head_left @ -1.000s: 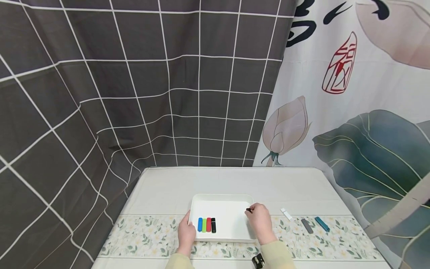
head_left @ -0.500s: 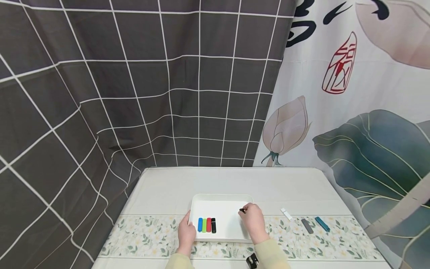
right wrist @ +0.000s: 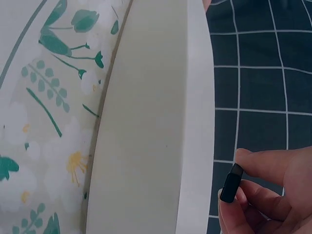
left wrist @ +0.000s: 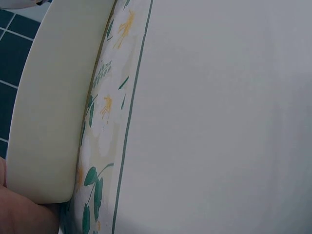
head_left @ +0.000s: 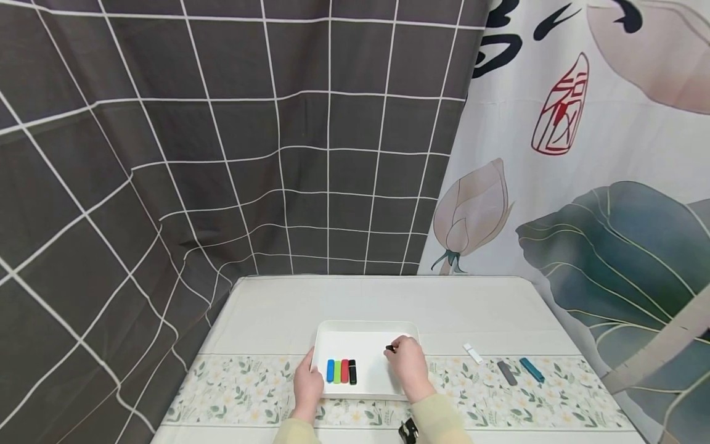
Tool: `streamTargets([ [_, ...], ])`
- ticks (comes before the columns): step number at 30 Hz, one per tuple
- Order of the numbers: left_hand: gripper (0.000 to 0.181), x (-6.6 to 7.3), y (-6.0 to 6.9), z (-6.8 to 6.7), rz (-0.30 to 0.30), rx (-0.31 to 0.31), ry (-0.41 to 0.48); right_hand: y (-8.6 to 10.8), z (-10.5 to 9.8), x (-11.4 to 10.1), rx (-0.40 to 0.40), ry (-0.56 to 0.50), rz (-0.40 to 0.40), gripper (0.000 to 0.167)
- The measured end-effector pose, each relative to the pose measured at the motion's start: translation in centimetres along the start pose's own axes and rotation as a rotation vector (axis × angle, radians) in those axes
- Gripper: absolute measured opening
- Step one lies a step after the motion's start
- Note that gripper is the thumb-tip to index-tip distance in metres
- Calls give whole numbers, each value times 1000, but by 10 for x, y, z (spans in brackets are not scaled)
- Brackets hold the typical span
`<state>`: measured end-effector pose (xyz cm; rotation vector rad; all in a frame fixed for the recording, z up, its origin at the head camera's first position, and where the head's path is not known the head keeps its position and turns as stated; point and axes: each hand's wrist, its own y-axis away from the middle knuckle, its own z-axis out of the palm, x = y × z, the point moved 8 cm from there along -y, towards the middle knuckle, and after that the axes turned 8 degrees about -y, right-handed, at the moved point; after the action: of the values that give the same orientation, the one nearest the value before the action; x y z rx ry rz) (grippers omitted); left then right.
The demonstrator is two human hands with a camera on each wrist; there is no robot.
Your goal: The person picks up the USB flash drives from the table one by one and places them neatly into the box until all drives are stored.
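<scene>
Over the right half of the white tray (head_left: pixel 368 339), a small dark stick (right wrist: pixel 231 184) is hanging from the person's right hand (head_left: pixel 409 369), and it could slip: the pinch is covering only part of it, so a slight twist would probably drop it. Well to its left, a blue stick (head_left: pixel 330 371), a green stick (head_left: pixel 337 372), a red stick (head_left: pixel 345 371) and a black stick (head_left: pixel 352 372) are lying loose in a close row, so a low fingertip might be knocking them askew. Should the left hand (head_left: pixel 308 383) be tugging or lifting its side, they would likely be sliding.

The right hand is holding itself nearly closed, its thumb and fingertips pinching the dark stick, the gap being no wider than the stick itself. The left hand is grasping the tray by its left edge, near the front corner; the left wrist view is showing just a little of it, pressed against that corner.
</scene>
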<state>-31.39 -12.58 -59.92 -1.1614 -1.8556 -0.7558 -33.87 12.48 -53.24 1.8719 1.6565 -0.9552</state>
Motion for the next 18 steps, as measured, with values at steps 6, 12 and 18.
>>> streamTargets([
  [6,55,1,1,-1,5,0,5,2,8,-4,-16,-7,-4,16],
  [12,56,2,2,-1,-8,-7,7,2,19,-3,-38,-6,4,16],
  [18,55,2,2,-1,-4,-11,14,3,27,-7,-39,-12,-7,15],
])
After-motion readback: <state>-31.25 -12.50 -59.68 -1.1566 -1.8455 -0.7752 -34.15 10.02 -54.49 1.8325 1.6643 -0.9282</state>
